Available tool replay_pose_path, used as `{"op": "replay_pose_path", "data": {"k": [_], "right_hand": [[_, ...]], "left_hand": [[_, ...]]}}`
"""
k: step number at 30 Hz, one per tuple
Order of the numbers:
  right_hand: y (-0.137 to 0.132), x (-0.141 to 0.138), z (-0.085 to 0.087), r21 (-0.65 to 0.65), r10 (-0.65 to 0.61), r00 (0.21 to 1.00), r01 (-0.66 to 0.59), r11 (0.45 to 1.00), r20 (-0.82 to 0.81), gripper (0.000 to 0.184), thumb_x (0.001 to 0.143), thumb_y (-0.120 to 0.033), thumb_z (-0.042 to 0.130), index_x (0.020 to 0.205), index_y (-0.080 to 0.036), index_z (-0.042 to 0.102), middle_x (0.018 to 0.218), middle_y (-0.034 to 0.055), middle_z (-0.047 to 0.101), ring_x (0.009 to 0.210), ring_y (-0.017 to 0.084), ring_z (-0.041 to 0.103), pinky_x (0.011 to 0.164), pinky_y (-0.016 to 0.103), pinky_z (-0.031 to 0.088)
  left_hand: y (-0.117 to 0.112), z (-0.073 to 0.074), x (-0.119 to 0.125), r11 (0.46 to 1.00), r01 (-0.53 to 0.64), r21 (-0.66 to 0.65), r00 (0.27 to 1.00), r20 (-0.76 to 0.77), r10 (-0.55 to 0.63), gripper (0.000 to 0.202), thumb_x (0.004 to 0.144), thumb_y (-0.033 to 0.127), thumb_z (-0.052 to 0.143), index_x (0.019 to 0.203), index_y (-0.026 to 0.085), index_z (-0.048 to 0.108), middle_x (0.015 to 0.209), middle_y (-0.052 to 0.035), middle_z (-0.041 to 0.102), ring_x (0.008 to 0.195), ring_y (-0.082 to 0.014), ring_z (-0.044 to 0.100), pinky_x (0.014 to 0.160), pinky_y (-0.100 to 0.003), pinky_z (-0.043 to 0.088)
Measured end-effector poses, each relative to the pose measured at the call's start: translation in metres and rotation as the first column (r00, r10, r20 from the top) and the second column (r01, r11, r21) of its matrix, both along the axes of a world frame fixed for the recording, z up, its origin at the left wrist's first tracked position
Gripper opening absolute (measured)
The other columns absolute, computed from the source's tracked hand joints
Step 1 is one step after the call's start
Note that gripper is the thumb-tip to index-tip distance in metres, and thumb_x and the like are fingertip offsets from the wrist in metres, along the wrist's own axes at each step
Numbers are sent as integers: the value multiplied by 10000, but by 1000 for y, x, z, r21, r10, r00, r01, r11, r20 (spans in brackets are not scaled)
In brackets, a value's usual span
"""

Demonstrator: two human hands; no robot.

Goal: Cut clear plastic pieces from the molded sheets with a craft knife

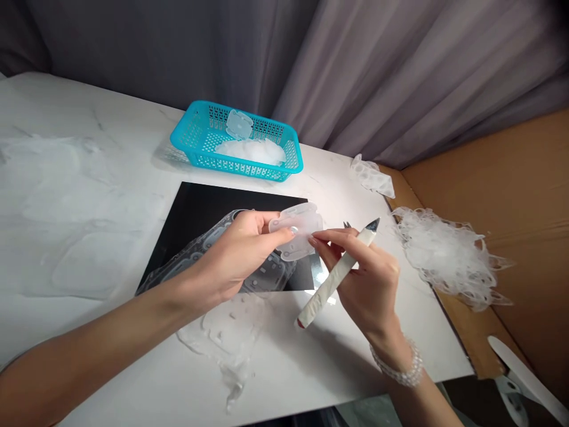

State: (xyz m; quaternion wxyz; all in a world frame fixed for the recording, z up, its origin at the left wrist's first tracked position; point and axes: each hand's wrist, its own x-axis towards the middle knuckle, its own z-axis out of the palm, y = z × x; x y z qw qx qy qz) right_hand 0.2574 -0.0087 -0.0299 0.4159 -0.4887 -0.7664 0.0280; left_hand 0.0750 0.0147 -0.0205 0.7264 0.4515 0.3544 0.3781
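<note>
My left hand [246, 246] pinches a thin, frosted, translucent plastic piece [302, 220] between thumb and fingers, above a black mat [207, 198]. At the piece's right edge, the thumb and fingertips of my right hand [367, 273] are closed. A pen-shaped tool [331, 281], its handle wrapped in whitish tape, lies slanted in the right hand. Its dark pointed end faces up and away; a reddish end faces down toward the table. Beneath my left hand, a clear plastic sheet [267, 276] with shaped outlines covers part of the mat. Loose clear film [231, 326] trails nearer to me.
A blue perforated basket [242, 170] holds similar translucent pieces behind the mat. Tangled clear plastic scraps [448, 255] are heaped on the right beside cardboard [498, 196]. Translucent sheets [75, 190] cover the white table's left side. Grey curtains [249, 53] hang behind.
</note>
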Motion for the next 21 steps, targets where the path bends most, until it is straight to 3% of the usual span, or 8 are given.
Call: {"op": "replay_pose_path", "data": {"k": [6,12,17,19,21], "right_hand": [[1,-1,-2,20,38,999,-39,999,30,117,858,-94,652,867,-210,670,838,30,723,738,164,672,663,308,538],[-1,3,-3,-72,40,999,-38,997,17,80,876,-128,638,877,-207,633,794,19,679,698,152,628,645,296,513],[-10,17,4,-100,-155,965,136,986,-212,91,874,-206,664,788,-206,636,672,-27,629,541,97,542,506,235,431],[-12,27,5,-126,-237,952,215,968,-194,264,883,-239,657,630,-196,597,549,-41,562,470,85,494,447,232,373],[-13,36,4,-146,-282,950,262,954,-137,329,872,-243,671,562,-193,571,531,-31,584,484,97,543,458,235,392]], "left_hand": [[-2,-1,1,1000,-23,7,1000,-15,23,165,863,270,619,962,203,732,902,-13,716,894,-169,630,806,-281,436],[0,-1,1,1000,-26,-3,1000,-14,26,171,869,282,608,943,185,728,898,-31,715,862,-181,638,801,-309,448],[6,-1,-4,996,-84,-10,996,-36,83,188,849,293,642,962,175,734,920,-50,732,886,-201,656,828,-333,466],[9,-2,-5,995,-99,-24,994,-44,98,195,855,296,640,976,179,738,935,-55,738,906,-207,661,849,-346,469],[11,-4,-6,993,-112,-27,992,-55,111,192,854,291,646,978,181,743,946,-57,741,929,-213,664,860,-351,470]]}}
